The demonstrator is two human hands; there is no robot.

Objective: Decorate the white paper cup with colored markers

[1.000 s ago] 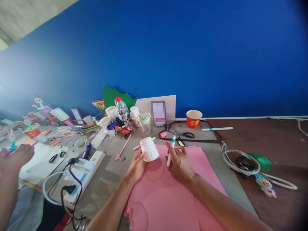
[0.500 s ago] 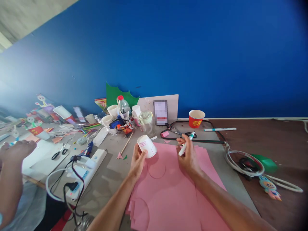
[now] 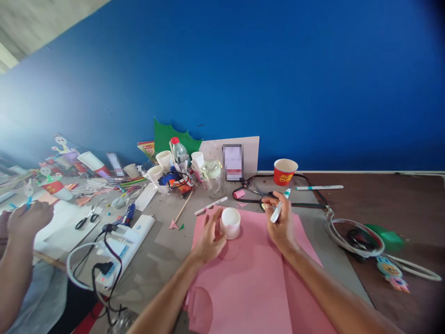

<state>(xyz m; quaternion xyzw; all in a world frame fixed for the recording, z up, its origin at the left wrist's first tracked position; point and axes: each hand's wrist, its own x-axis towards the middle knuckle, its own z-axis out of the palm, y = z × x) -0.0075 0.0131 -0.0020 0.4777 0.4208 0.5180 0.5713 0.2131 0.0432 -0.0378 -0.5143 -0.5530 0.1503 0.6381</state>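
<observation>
My left hand (image 3: pixel 209 239) curves round the left side of a white paper cup (image 3: pixel 231 227), thumb low on its front and fingers along its far side. The cup is bottom up over pink paper (image 3: pixel 250 287), just above a drawn circle outline; whether its rim rests on the sheet I cannot tell. Between the fingers of my right hand (image 3: pixel 281 222) is a white marker (image 3: pixel 280 206), its teal end pointing up and away. A second white marker (image 3: pixel 211 206) lies beyond the paper, left of the cup.
A power strip (image 3: pixel 130 250) with cables lies at left, near scissors (image 3: pixel 86 217) and a co-worker's hands (image 3: pixel 29 220). Cups and a clear jar (image 3: pixel 213 178) stand behind the paper. A red paper bowl (image 3: pixel 285 172) and coiled cable (image 3: pixel 356 236) are at right.
My left hand has brought the cup right and down over the pink paper, turning it from tilted to bottom up. My right hand, with the marker, has moved slightly right.
</observation>
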